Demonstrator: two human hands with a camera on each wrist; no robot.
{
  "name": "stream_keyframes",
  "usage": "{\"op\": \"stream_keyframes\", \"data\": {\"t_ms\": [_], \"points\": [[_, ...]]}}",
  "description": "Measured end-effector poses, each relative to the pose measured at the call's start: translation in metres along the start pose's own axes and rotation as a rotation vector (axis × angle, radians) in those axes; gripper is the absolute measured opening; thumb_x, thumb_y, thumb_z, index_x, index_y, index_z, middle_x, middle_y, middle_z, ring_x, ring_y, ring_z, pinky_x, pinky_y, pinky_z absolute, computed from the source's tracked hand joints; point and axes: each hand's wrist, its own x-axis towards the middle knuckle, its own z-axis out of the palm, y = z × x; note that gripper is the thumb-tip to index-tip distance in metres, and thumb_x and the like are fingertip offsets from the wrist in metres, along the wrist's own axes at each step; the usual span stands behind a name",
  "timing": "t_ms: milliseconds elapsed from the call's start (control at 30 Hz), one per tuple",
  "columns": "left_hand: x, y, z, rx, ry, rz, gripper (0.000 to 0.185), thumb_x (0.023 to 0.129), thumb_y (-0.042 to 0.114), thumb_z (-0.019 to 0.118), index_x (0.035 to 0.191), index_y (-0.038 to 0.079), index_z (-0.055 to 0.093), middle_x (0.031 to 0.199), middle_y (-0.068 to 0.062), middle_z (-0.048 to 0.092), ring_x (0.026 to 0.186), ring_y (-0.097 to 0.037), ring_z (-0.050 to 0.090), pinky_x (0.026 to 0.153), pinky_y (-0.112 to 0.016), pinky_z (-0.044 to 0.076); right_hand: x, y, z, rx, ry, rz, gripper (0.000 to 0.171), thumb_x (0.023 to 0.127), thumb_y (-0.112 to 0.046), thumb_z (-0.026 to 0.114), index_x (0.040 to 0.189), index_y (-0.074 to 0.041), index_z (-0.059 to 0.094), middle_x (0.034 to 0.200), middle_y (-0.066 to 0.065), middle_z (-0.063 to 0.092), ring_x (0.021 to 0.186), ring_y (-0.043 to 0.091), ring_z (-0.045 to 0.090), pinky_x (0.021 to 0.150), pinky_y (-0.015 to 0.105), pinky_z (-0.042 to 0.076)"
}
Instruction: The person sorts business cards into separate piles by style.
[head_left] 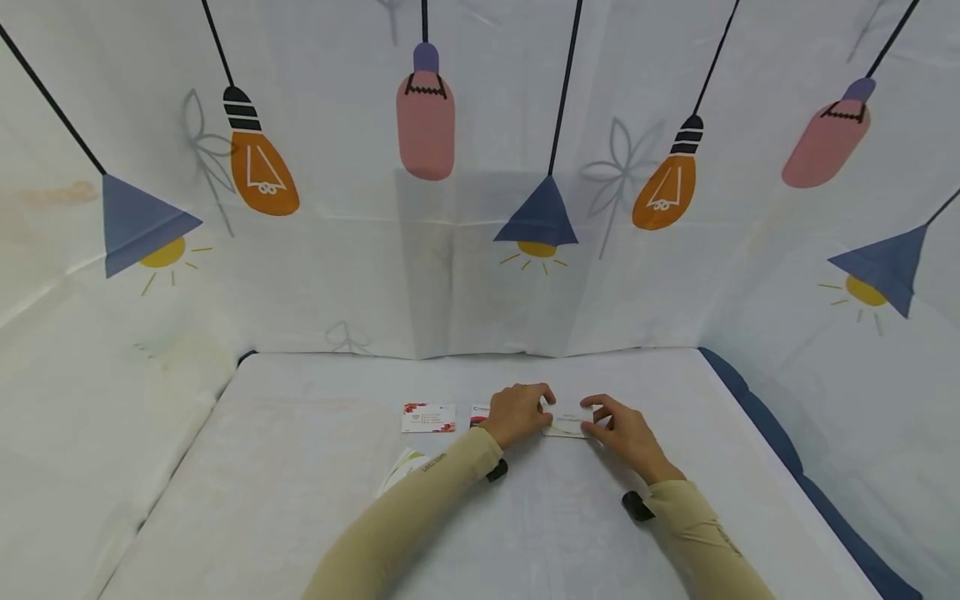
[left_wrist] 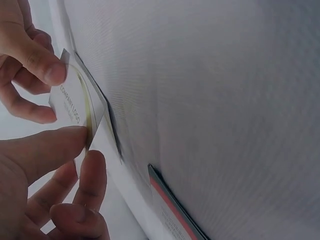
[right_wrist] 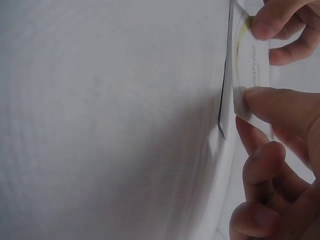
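Observation:
A white business card (head_left: 570,419) with a yellow-green curve and "COMPANY LOGO" print is pinched at both ends. My left hand (head_left: 519,414) grips its left end between thumb and fingers; my right hand (head_left: 624,433) pinches the right end. In the left wrist view the card (left_wrist: 70,102) is tilted just above other cards (left_wrist: 114,131) lying on the table. From the right wrist, the card (right_wrist: 251,65) also shows over a thin stack (right_wrist: 226,107). The left fingers hide part of a second pile, a red and dark card (head_left: 478,414).
On the white table (head_left: 315,467), a card with red floral corners (head_left: 428,417) lies left of the hands. Several white and green cards (head_left: 403,468) are spread nearer, partly behind the left sleeve (head_left: 420,508). A white printed curtain (head_left: 337,275) rises behind the table's far edge.

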Motion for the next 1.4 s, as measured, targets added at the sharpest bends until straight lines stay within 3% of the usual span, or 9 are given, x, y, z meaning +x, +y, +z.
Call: {"op": "stream_keyframes", "data": {"t_ms": [567,1067,1400], "points": [[0.005,0.001,0.006,0.192,-0.031,0.009,0.017,0.089,0.029,0.077,0.102,0.019,0.075,0.082,0.005,0.067,0.067,-0.009,0.054,0.055,-0.030,0.043,0.005,-0.010,0.005,-0.107,-0.079,0.085,0.031,0.090,-0.018,0.077,0.119,-0.012,0.069,0.097,0.006,0.067,0.078,0.019,0.056,0.070,0.040,0.047],[0.007,0.002,0.007,0.213,-0.029,-0.011,0.019,0.088,0.031,0.078,0.102,0.019,0.075,0.086,0.002,0.069,0.067,-0.011,0.055,0.056,-0.033,0.045,0.005,-0.010,0.003,-0.131,-0.103,0.076,0.028,0.090,-0.019,0.076,0.116,-0.011,0.069,0.091,0.002,0.063,0.081,0.019,0.055,0.074,0.040,0.046],[0.007,0.004,0.006,0.203,-0.038,-0.028,0.020,0.089,0.032,0.077,0.104,0.018,0.074,0.088,0.002,0.070,0.067,-0.010,0.054,0.058,-0.032,0.045,0.004,-0.009,0.004,-0.131,-0.071,0.049,0.028,0.090,-0.016,0.076,0.116,-0.010,0.069,0.089,0.001,0.061,0.076,0.017,0.051,0.069,0.037,0.044]]}}
